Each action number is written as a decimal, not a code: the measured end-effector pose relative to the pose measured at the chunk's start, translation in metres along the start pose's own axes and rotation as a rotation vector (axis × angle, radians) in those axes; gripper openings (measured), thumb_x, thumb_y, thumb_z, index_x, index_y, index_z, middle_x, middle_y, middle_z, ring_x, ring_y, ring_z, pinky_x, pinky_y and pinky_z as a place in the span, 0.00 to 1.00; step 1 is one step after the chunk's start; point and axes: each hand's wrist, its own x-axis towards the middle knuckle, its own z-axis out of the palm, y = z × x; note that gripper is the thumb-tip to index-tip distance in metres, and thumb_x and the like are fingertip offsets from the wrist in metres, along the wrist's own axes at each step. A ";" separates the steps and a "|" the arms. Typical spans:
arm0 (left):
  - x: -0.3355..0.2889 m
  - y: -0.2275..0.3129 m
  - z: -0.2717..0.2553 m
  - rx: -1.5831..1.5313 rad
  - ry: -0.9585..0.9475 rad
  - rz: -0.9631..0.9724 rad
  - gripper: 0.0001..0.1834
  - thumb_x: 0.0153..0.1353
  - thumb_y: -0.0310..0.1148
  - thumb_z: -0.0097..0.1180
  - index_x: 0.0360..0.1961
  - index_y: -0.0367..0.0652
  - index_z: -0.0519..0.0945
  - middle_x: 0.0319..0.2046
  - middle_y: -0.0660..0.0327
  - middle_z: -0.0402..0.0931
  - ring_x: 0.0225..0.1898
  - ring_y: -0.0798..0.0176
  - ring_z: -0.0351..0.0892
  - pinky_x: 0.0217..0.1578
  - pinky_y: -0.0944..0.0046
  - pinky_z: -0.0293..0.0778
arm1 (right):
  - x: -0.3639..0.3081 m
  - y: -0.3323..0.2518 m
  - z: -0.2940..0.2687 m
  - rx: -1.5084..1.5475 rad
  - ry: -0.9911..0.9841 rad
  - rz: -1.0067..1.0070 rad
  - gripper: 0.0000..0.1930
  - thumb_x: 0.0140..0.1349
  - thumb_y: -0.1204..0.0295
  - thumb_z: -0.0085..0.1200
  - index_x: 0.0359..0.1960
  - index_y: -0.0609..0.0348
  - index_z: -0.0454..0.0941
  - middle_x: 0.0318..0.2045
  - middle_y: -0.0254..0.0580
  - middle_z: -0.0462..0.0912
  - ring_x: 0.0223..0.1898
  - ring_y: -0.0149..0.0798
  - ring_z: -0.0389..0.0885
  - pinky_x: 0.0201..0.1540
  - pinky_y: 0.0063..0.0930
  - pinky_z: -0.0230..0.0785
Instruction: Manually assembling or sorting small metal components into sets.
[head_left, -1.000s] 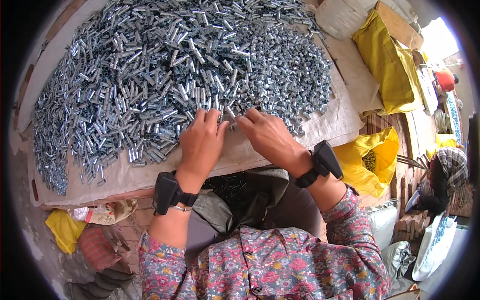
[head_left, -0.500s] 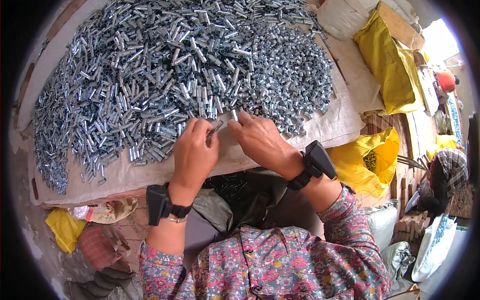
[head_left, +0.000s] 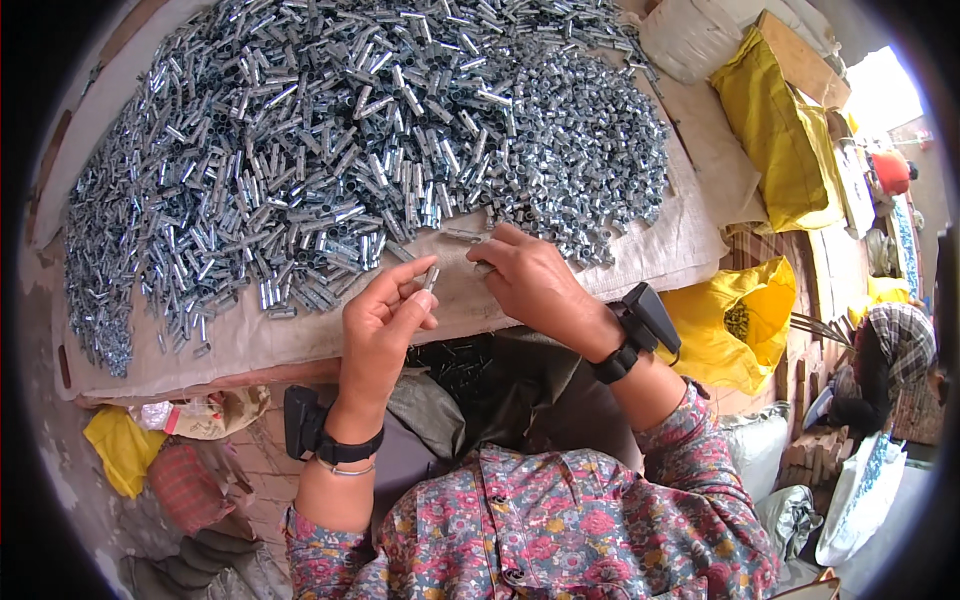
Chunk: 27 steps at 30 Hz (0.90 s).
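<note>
A big heap of shiny metal tubes (head_left: 330, 150) covers a table spread with woven sacking (head_left: 690, 235); shorter sleeves (head_left: 590, 140) lie at the right of the heap. My left hand (head_left: 385, 325) pinches one small metal tube (head_left: 431, 277) upright between thumb and fingers, just off the table's near edge. My right hand (head_left: 530, 280) is curled next to it, with a small metal piece (head_left: 484, 267) at its fingertips. Both wrists carry black strapped devices. A dark pile of small parts (head_left: 455, 360) lies in my lap below the hands.
Yellow sacks (head_left: 790, 140) (head_left: 735, 325) stand at the right of the table, a white sack (head_left: 690, 35) at the far right corner. Another person (head_left: 895, 350) crouches at the right edge. Cloth bags (head_left: 125, 450) lie on the floor at lower left.
Both hands have drawn back from the heap's edge toward me. My left hand has lifted a single tube and turned its palm sideways; my right hand has curled beside it.
</note>
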 end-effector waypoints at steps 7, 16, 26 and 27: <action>-0.008 0.002 0.006 -0.154 0.024 -0.098 0.14 0.62 0.30 0.53 0.48 0.38 0.73 0.32 0.63 0.77 0.29 0.75 0.75 0.35 0.74 0.73 | -0.020 -0.025 -0.007 0.790 0.025 0.374 0.13 0.50 0.82 0.53 0.40 0.65 0.78 0.26 0.43 0.79 0.24 0.26 0.73 0.28 0.23 0.67; -0.006 -0.001 0.011 -0.371 0.115 -0.116 0.09 0.62 0.30 0.54 0.42 0.44 0.71 0.35 0.63 0.77 0.32 0.73 0.77 0.35 0.72 0.77 | -0.023 -0.044 -0.012 0.596 0.089 0.151 0.11 0.52 0.83 0.57 0.39 0.65 0.78 0.30 0.39 0.82 0.32 0.29 0.82 0.34 0.21 0.74; -0.009 -0.005 0.011 -0.252 0.095 -0.106 0.08 0.60 0.29 0.57 0.39 0.39 0.75 0.28 0.61 0.78 0.28 0.71 0.79 0.32 0.71 0.78 | -0.026 -0.040 -0.010 0.541 0.112 0.185 0.11 0.49 0.83 0.59 0.37 0.64 0.78 0.30 0.40 0.82 0.33 0.31 0.83 0.35 0.23 0.75; -0.009 -0.005 0.010 -0.213 0.088 -0.090 0.07 0.60 0.30 0.57 0.37 0.39 0.76 0.27 0.61 0.79 0.26 0.71 0.79 0.31 0.71 0.78 | -0.026 -0.040 -0.011 0.534 0.104 0.189 0.11 0.49 0.83 0.59 0.37 0.64 0.78 0.30 0.41 0.82 0.33 0.31 0.83 0.36 0.23 0.75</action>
